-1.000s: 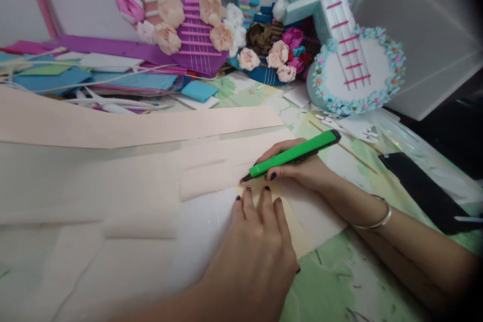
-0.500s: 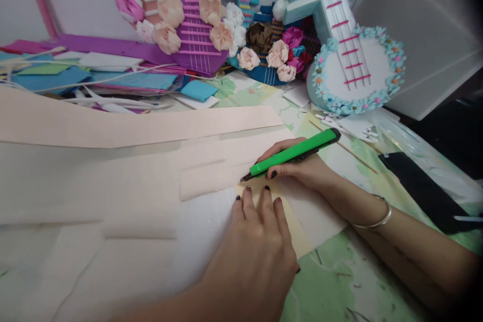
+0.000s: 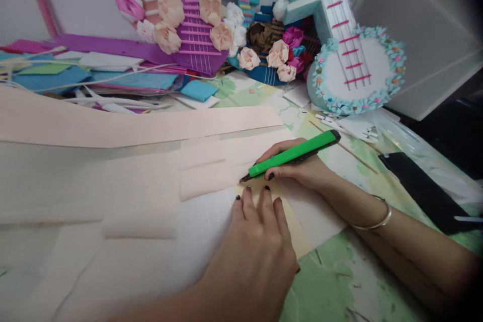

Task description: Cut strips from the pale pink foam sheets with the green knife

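Note:
My right hand (image 3: 294, 161) grips a green utility knife (image 3: 294, 152), tilted with its dark tip down at the left. The tip meets the pale sheets just beyond my left fingertips. My left hand (image 3: 254, 246) lies palm down with fingers spread, pressing on a yellowish paper piece (image 3: 298, 241) and a white sheet (image 3: 199, 226). Left of the knife tip is a pale peach paper piece (image 3: 204, 181) with a folded-looking edge. A long peach strip (image 3: 151, 126) crosses behind both hands.
Decorated model string instruments stand at the back, including a purple one (image 3: 196, 20) and a light blue one (image 3: 354, 60). Coloured paper (image 3: 132, 80) is piled at the back left. A thin stick (image 3: 343, 147) and a black strip (image 3: 422, 191) lie right.
The knife tip has shifted very slightly to the left and down with my right hand. My left hand stays where it was.

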The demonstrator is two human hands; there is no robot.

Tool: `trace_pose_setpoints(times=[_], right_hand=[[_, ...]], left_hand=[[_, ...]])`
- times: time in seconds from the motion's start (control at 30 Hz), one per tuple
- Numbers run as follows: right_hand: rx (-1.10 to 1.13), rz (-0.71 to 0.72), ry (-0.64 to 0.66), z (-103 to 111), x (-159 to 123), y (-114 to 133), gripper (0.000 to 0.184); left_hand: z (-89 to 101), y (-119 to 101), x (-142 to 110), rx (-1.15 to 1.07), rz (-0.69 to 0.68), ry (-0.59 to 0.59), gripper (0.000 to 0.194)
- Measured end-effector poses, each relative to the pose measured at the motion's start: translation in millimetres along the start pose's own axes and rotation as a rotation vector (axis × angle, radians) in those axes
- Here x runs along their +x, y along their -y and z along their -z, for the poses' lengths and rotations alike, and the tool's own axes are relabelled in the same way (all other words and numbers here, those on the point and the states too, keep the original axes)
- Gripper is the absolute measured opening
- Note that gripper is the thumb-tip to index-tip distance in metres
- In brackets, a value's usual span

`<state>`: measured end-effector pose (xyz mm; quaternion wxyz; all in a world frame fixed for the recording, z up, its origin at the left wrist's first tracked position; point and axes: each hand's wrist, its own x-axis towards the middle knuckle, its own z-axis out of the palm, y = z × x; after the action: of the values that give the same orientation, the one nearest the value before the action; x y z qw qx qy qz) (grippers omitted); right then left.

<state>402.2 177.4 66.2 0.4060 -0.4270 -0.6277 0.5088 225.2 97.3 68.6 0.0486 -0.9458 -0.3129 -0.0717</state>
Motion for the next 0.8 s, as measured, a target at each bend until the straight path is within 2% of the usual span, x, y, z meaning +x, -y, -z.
trace_pose_setpoints(times=[0.33,0.57,0.8], right_hand=[[0.020,-0.008,-0.027,2.2,-0.1,-3.3,0.025],[0.070,-0.039,-0.011,3.0,-0.8,-6.4,0.027],[0.059,-0.040,-0.005,3.9,-0.8,-7.9,0.028]], left_hand=[[1.8,0.9,-0.8,0.004,-0.005,0.004,0.069],[0.8,0.1,-1.4,-0.013,0.006,-0.021,0.074],[0.1,1.0,-0.6,-0.022,-0.007,0.021,0.070]])
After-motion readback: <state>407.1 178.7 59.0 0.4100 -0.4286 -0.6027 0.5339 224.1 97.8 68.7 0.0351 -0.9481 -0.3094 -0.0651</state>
